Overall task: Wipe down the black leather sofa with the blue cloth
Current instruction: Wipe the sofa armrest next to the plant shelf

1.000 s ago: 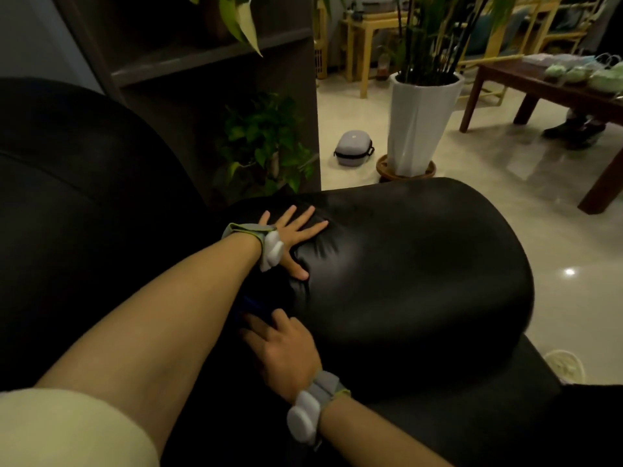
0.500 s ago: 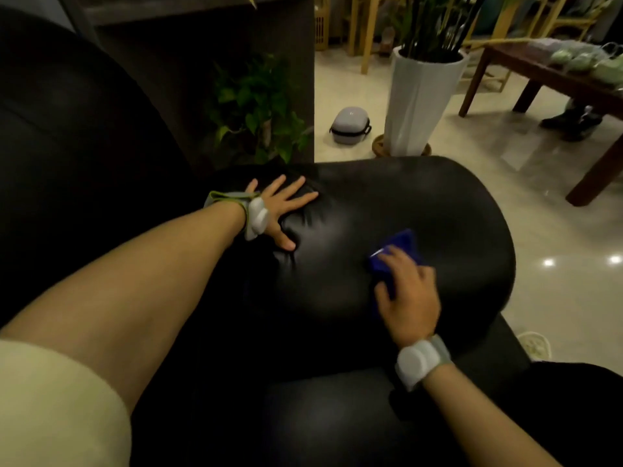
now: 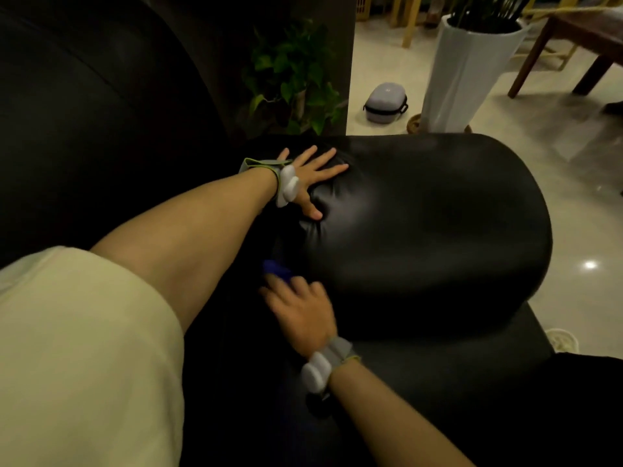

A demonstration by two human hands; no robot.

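- On the sofa [image 3: 438,230], at its rounded armrest, the left hand [image 3: 308,175] is laid flat with fingers spread, bracing the leather near the backrest side.
- The cloth [image 3: 277,269] is pressed under the right hand [image 3: 300,310] at the armrest's inner edge, beside the crease where it meets the seat; motion blur hides whether the fingers curl round it.
- For a good pass, even pressure should be kept and the cloth carried into the crease, then across the armrest's crown in overlapping strokes.
- Only a small blue corner is seen, so the cloth's long axis cannot be judged; that corner points towards the backrest.
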